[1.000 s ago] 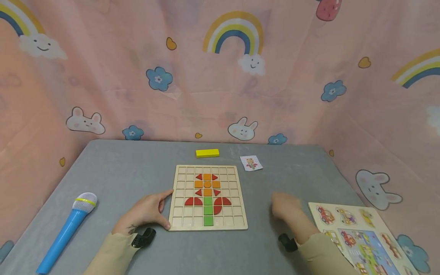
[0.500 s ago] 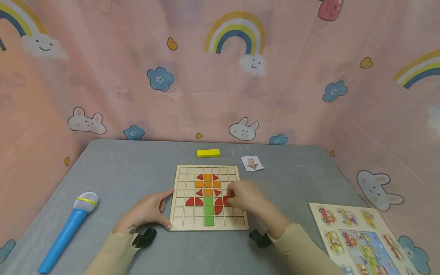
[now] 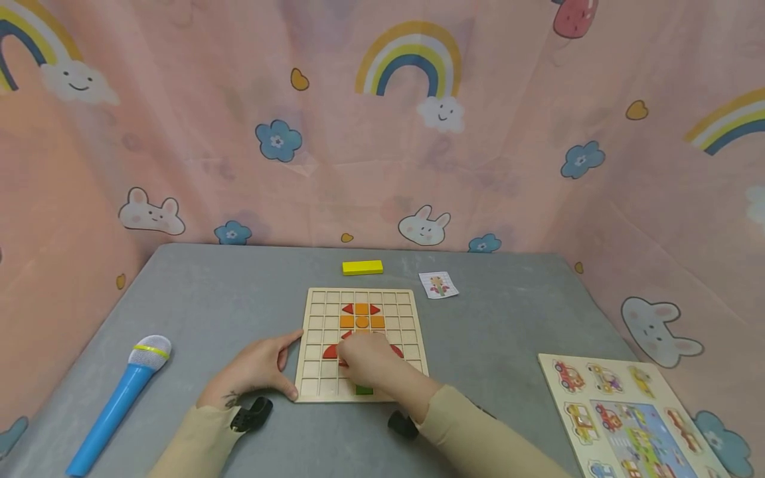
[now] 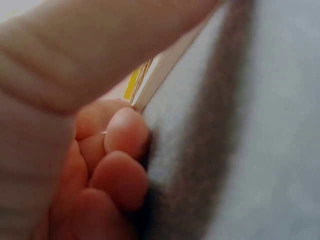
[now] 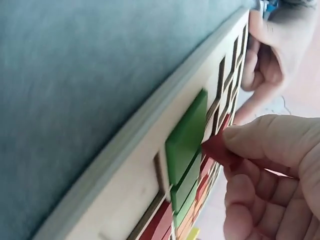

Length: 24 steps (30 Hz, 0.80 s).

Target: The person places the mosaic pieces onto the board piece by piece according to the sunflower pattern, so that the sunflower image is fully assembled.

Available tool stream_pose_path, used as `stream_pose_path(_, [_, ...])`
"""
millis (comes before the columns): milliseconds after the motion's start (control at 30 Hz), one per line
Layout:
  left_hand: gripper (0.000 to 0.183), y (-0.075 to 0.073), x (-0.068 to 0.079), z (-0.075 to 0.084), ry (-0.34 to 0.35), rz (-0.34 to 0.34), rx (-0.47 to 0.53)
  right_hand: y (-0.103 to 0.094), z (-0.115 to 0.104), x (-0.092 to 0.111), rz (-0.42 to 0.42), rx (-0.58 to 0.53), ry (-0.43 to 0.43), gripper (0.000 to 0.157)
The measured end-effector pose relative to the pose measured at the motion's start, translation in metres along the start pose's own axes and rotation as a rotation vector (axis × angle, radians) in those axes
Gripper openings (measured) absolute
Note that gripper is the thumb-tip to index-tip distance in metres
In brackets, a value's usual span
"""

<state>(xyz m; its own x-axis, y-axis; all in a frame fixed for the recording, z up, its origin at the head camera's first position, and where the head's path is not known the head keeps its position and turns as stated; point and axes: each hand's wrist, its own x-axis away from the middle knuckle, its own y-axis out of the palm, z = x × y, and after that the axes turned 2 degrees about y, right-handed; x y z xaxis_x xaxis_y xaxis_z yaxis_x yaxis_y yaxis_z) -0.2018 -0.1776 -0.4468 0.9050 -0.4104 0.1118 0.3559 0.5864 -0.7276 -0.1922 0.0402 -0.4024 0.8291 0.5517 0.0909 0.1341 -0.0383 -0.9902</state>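
A wooden grid board (image 3: pixel 318 388) lies on the table, bearing orange pieces (image 3: pixel 361 309), red pieces (image 3: pixel 330 352) and green squares (image 5: pixel 187 132) in a flower shape. My left hand (image 3: pixel 254 368) touches its left edge with thumb and index finger spread apart; the other fingers curl beneath in the left wrist view. Over the lower middle of the board, my right hand (image 3: pixel 370 362) pinches a small red wooden piece (image 5: pixel 218 151) between thumb and index finger. The right wrist view shows that piece tilted beside the green squares. Part of the pattern is hidden under the right hand.
A yellow block (image 3: pixel 362 267) and a small picture card (image 3: pixel 439 285) lie beyond the board. At the left lies a blue toy microphone (image 3: pixel 116 405). A vehicle puzzle board (image 3: pixel 562 392) occupies the right front. Patterned pink fabric (image 3: pixel 335 186) hangs behind the table.
My right hand has moved left from the table beside the board, past its right-hand red pieces, to the lower middle, and now holds a red piece. The left hand stays at the edge.
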Motion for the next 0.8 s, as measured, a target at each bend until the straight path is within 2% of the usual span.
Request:
stream_pose_path(200, [0.116, -0.0006, -0.0001, -0.0001, -0.004, -0.006, 0.0, 0.0042, -0.0047, -0.0004, -0.031, -0.016, 0.002, 0.027])
stream_pose_path(533, [0.116, -0.0005, 0.0001, 0.0019, -0.014, -0.005, 0.002, 0.0032, -0.0018, -0.0018, -0.045, -0.077, 0.048, 0.012])
stream_pose_path(800, [0.116, 0.0, 0.0004, 0.0013, -0.004, 0.003, -0.014, 0.0023, 0.0, -0.005, -0.042, -0.095, 0.09, 0.022])
